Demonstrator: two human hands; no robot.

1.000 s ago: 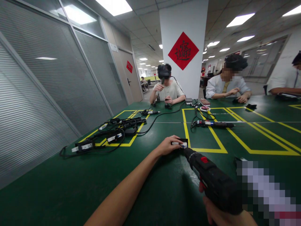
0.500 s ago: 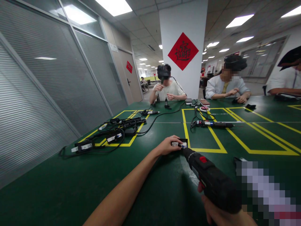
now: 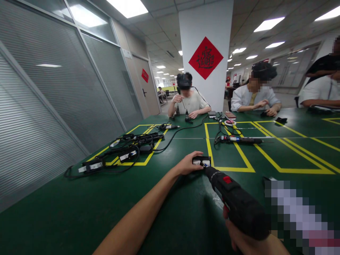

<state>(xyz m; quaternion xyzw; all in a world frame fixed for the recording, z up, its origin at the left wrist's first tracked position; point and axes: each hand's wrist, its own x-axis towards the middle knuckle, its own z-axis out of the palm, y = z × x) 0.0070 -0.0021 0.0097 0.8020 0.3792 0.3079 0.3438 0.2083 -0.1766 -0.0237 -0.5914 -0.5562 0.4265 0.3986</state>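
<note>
My left hand [image 3: 189, 164] grips the left end of a small black box [image 3: 209, 160] with white parts inside, on the green table. Its thumb and fingers curl round that end of the box. My right hand [image 3: 236, 235] is closed round the handle of a black cordless drill [image 3: 233, 198] with a red switch on top. The drill's chuck points away from me, and its tip reaches the near side of the box. Whether the bit touches a screw is too small to tell. Much of my right hand is hidden beneath the drill body.
Black cables and adapters [image 3: 140, 141] lie at left inside yellow tape. A pen-shaped electric screwdriver [image 3: 244, 140] lies beyond the box to the right. A pixelated object [image 3: 294, 209] is at near right. Across the table sit co-workers, one person [image 3: 196, 101] handling a thin tool.
My left fingers have shifted on the box, and more of its white inside shows. The drill stays at the box, almost unmoved. The co-worker's hand opposite has dropped to the table.
</note>
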